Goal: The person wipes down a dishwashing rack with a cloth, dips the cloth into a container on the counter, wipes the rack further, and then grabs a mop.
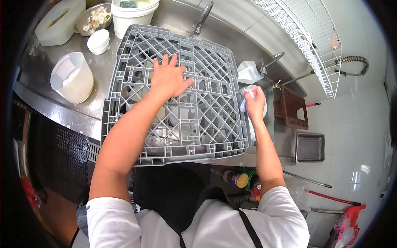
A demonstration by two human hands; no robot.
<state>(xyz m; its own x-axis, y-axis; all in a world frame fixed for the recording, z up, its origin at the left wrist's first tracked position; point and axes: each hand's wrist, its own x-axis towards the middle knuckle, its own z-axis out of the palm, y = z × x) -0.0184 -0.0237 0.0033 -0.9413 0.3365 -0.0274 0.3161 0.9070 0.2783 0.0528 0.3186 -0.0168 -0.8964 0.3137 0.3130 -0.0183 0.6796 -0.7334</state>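
Head view: left hand (168, 78) on rack (178, 151), scraps (98, 18) in bowl (82, 21).

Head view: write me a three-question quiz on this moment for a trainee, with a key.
1. True or false: the left hand is clenched in a fist above the gray rack.
2. What does the right hand hold?
3. Seen in the picture, where does the round translucent tub stand? A: right of the rack. B: left of the rack. C: on top of the rack.

Key: 1. False; it is spread out over the lattice. 2. A pale crumpled wad, possibly cloth. 3. B.
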